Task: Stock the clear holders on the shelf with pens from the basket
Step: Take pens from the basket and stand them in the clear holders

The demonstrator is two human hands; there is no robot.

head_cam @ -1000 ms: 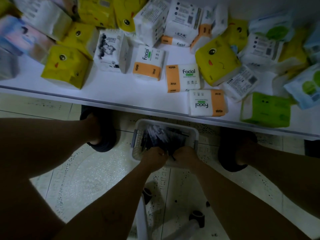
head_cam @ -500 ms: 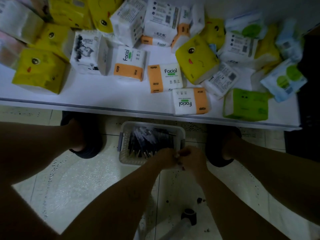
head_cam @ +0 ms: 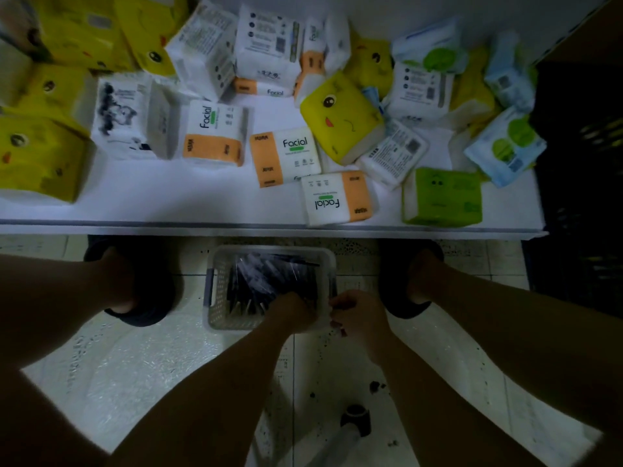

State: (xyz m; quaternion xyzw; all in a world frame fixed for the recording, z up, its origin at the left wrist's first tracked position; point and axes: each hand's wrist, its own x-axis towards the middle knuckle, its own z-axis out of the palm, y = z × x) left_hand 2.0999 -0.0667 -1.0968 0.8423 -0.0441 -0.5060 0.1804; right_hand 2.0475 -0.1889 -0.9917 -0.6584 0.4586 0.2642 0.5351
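Pens (head_cam: pixel 269 278), dark and many in glinting clear wrappers, lie heaped in a pale perforated basket (head_cam: pixel 215 298). It sits on the tiled floor (head_cam: pixel 135 365), just below the front edge of a white shelf (head_cam: pixel 168 203). Seen from above in dim light, a person reaches down with both arms between their legs.

The left hand (head_cam: pixel 293 313) is sunk into the pile at the near end of the basket. Its fingers are buried among the pens, so it cannot be told whether they grip anything. The right hand (head_cam: pixel 359 315) is just beside it at the basket's near right corner, fingers curled inward toward the left hand. What they hold, if anything, cannot be made out.

Dark shoes (head_cam: pixel 141 298) stand on either side of the basket. Tissue packs lie scattered across the shelf:
- orange-and-white Facial packs (head_cam: pixel 323 197)
- yellow packs (head_cam: pixel 340 123) with cartoon faces
- a green pack (head_cam: pixel 441 197) near the front edge
- blue-and-white packs (head_cam: pixel 505 146) at the right

A dark crate (head_cam: pixel 580 183) stands at the shelf's right end.
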